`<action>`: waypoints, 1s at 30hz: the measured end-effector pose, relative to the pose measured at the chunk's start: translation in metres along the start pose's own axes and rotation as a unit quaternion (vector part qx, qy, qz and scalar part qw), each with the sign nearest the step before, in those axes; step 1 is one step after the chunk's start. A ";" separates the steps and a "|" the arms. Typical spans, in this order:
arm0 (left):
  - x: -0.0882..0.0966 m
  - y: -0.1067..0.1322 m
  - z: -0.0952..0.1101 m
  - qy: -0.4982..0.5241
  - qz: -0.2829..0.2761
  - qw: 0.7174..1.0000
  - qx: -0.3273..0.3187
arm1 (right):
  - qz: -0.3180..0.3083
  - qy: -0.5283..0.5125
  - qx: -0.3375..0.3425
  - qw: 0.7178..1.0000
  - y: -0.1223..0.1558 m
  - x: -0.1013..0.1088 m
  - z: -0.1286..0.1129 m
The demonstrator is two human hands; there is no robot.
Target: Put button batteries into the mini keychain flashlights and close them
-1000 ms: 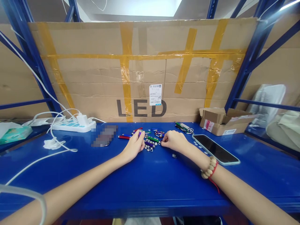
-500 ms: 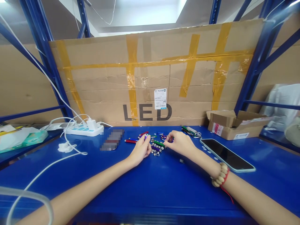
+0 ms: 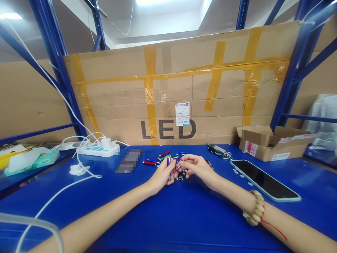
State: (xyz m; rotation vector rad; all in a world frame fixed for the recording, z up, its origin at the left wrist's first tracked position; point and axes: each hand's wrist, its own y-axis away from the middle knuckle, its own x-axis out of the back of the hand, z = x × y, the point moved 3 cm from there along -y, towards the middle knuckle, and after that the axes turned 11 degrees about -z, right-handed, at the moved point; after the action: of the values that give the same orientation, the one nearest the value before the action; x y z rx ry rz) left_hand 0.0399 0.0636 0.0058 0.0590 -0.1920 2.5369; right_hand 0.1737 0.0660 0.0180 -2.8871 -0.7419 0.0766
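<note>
My left hand (image 3: pixel 161 176) is closed around a slim, shiny purple metal tube (image 3: pixel 169 161), like a small penlight, held upright. Close beside it, my right hand (image 3: pixel 200 168) pinches a purple carabiner-like loop (image 3: pixel 177 163) between thumb and fingers; the loop is next to the tube, and whether they touch I cannot tell. Below the fingers lie small silver and dark metal fittings (image 3: pixel 180 177), partly hidden by the hands. Behind my left hand, red tubes (image 3: pixel 149 162) and blue and green ones are scattered on the blue tabletop (image 3: pixel 168 214).
To the right lies a large phone (image 3: pixel 264 180), with an open cardboard box (image 3: pixel 273 144) behind it. Several tubes with clips (image 3: pixel 219 151) rest at the back. At left are a blurred dark flat object (image 3: pixel 129 161), a white power strip (image 3: pixel 98 149) and a loose cable (image 3: pixel 50 196).
My right hand has come up from the pile with the purple loop and moved left, close to my left hand. The purple tube now shows upright in my left hand. The view has shifted slightly.
</note>
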 end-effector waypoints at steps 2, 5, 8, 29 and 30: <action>0.001 0.000 0.000 -0.002 0.009 1.000 0.001 | 0.013 -0.024 -0.014 1.000 -0.001 0.004 0.003; 0.002 0.000 0.000 -0.010 0.015 1.000 -0.011 | 0.033 -0.037 -0.037 0.998 -0.002 0.008 0.008; 0.001 -0.001 0.000 -0.002 0.010 0.999 -0.035 | 0.016 -0.015 -0.050 0.999 -0.004 0.008 0.013; 0.003 0.004 0.005 -0.143 0.021 0.987 -0.064 | -0.106 0.588 0.188 0.780 0.013 -0.005 -0.013; 0.003 0.004 0.005 -0.169 0.022 0.983 -0.065 | -0.110 0.594 0.185 0.775 0.013 -0.007 -0.013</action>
State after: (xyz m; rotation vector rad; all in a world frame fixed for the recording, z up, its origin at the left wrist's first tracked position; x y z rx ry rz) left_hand 0.0348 0.0612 0.0108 0.4405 -0.4960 2.5358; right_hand 0.1752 0.0494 0.0285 -1.8316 -0.6254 -1.3127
